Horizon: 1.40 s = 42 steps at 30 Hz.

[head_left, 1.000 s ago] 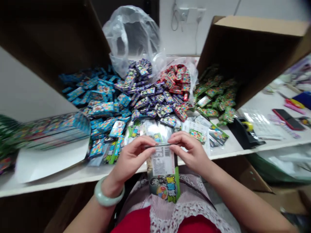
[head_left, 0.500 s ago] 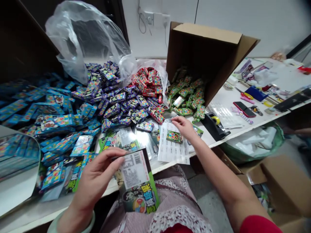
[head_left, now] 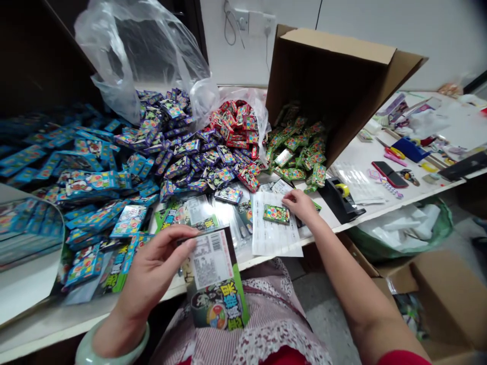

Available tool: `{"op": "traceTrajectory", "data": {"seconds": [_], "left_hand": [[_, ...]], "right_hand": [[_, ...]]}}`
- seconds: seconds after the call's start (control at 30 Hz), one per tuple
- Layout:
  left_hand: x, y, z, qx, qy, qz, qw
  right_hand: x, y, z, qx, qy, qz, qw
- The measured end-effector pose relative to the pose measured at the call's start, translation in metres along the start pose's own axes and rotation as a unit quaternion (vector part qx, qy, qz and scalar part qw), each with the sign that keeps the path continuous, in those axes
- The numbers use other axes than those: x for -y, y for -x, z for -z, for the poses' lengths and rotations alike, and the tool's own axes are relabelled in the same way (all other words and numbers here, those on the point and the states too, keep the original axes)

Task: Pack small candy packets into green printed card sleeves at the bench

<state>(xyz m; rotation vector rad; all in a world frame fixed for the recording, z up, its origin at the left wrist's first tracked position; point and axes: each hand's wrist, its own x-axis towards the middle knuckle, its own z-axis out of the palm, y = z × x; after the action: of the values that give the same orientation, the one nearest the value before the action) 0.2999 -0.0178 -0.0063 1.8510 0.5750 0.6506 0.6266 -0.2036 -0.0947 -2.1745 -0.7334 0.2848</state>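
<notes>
Shifted rightward over the printed sheet (head_left: 276, 238), the right hand (head_left: 302, 205), fingers curled, touches a small green packet (head_left: 276, 214), grip unclear, while the left hand (head_left: 152, 268) pinches a labelled packet (head_left: 211, 258) above the table edge (head_left: 243, 266), where a slackened hold could drop it.

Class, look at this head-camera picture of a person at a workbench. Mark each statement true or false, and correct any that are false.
1. The left hand holds a green-edged packet with a white barcode label. True.
2. The right hand grips the tape dispenser. False: it rests at a small green packet on a printed sheet, and the dispenser stands apart to its right.
3. The red packets lie between the purple packets and the green packets. True.
4. The pale green bangle is on the right wrist. False: it is on the left wrist.
</notes>
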Motion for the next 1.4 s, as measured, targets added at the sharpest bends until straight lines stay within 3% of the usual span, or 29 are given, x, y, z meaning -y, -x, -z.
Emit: {"op": "traceTrajectory", "data": {"seconds": [0.13, 0.23, 0.33, 0.43, 0.57, 0.73, 0.97, 1.1, 1.17, 1.23, 1.3, 1.37, 1.4], "left_hand": [[-0.001, -0.001, -0.004, 0.0, 0.022, -0.02, 1.0], [-0.003, -0.003, -0.012, -0.006, 0.035, -0.023, 0.999], [-0.007, -0.003, -0.019, -0.001, 0.046, -0.03, 0.998], [-0.011, -0.002, -0.023, 0.015, 0.063, -0.035, 0.997], [-0.012, 0.0, -0.021, 0.028, 0.077, -0.045, 0.996], [-0.009, 0.001, -0.017, 0.033, 0.111, -0.046, 0.992], [-0.002, -0.003, -0.02, 0.009, 0.105, -0.05, 0.993], [0.001, -0.001, -0.018, -0.012, 0.059, -0.08, 0.995], [0.0, 0.001, -0.016, -0.013, 0.041, -0.102, 0.994], [-0.003, 0.0, -0.014, 0.018, 0.022, -0.116, 0.993], [-0.006, -0.002, -0.011, 0.059, 0.004, -0.112, 0.992], [-0.007, -0.007, -0.005, 0.079, -0.005, -0.083, 0.993], [-0.006, -0.01, 0.0, 0.062, -0.003, -0.056, 0.996]], "right_hand": [[0.004, 0.001, 0.021, -0.006, -0.101, -0.019, 0.995], [0.042, 0.011, 0.036, 0.006, -0.163, 0.003, 0.987], [0.107, 0.031, 0.038, 0.13, -0.238, 0.102, 0.957], [0.169, 0.051, 0.026, 0.296, -0.212, 0.174, 0.915], [0.212, 0.06, 0.001, 0.39, -0.119, 0.207, 0.889], [0.219, 0.055, -0.017, 0.432, -0.068, 0.187, 0.88], [0.225, 0.051, -0.024, 0.425, -0.009, 0.189, 0.885], [0.218, 0.04, -0.032, 0.436, -0.055, 0.178, 0.881], [0.208, 0.035, -0.042, 0.504, -0.121, 0.112, 0.847], [0.197, 0.034, -0.055, 0.6, -0.192, 0.003, 0.777], [0.186, 0.034, -0.069, 0.655, -0.253, -0.075, 0.708], [0.177, 0.029, -0.075, 0.665, -0.275, -0.062, 0.692], [0.172, 0.023, -0.073, 0.661, -0.252, -0.024, 0.706]]}}
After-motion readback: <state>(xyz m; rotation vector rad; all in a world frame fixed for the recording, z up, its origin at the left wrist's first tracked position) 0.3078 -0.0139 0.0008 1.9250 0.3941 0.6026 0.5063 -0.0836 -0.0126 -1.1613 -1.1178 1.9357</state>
